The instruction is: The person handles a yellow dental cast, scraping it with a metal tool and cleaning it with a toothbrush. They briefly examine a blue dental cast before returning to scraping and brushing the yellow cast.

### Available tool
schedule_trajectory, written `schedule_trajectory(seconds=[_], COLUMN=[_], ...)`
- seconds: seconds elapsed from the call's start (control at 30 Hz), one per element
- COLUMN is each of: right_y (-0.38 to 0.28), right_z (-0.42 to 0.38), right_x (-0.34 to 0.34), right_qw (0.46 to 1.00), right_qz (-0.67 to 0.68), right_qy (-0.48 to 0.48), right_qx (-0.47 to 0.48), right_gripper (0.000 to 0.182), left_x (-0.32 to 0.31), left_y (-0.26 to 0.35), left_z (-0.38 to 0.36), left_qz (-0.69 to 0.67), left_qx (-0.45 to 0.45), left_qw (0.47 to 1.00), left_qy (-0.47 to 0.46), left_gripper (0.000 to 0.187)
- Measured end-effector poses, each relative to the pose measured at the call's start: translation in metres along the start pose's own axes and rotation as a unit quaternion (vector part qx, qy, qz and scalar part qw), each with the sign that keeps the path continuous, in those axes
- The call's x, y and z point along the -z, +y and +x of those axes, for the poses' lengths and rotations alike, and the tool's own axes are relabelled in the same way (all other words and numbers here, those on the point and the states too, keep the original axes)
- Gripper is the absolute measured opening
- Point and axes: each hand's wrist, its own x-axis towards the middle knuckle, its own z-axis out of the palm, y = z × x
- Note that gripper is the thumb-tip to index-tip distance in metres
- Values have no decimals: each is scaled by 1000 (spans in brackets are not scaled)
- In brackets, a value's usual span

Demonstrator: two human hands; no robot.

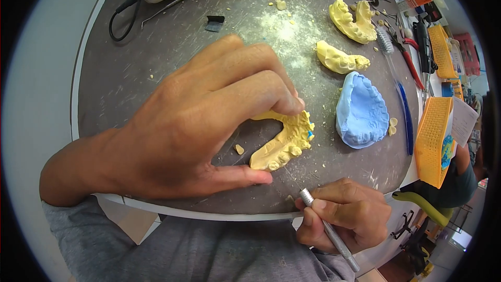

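My left hand [193,109] spans a yellow horseshoe-shaped dental cast [284,146] lying on the dark table. The thumb touches its near end and the bent fingers press on its far side, hiding part of that arm. Small bright blue spots mark the cast's right edge. In my right hand [355,214] is a slim craft knife [334,240] with a knurled metal collar, pinched between thumb and fingers. Its collar end points up and left toward the cast, a short distance away; the blade is too faint to make out. A small tan chip [239,149] lies inside the cast's curve.
Right of the cast sits a blue dental cast [361,109]. Beyond it are a yellow cast piece [342,58] and another yellow arch [353,22]. A brush [402,94], red-handled pliers [412,68] and orange baskets [434,141] line the right side. Pale powder [287,28] covers the table's middle.
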Motion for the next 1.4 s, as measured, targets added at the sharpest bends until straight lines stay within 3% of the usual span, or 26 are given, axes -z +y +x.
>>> schedule_trajectory(seconds=[0.73,1.23,1.4], right_y=[-2,-16,-10], right_z=[0,22,-11], right_x=[0,29,20], right_qw=[999,993,996], right_qz=[21,-78,34], right_qy=[36,-88,84], right_qx=[-17,1,-13], right_gripper=[24,24,32], left_x=[3,3,1], left_y=[-1,-4,-3], left_z=[0,0,-2], left_qz=[-26,-44,-32], left_qx=[16,8,14], left_qw=[999,998,999], left_qy=[-31,-34,-22], left_gripper=[63,61,61])
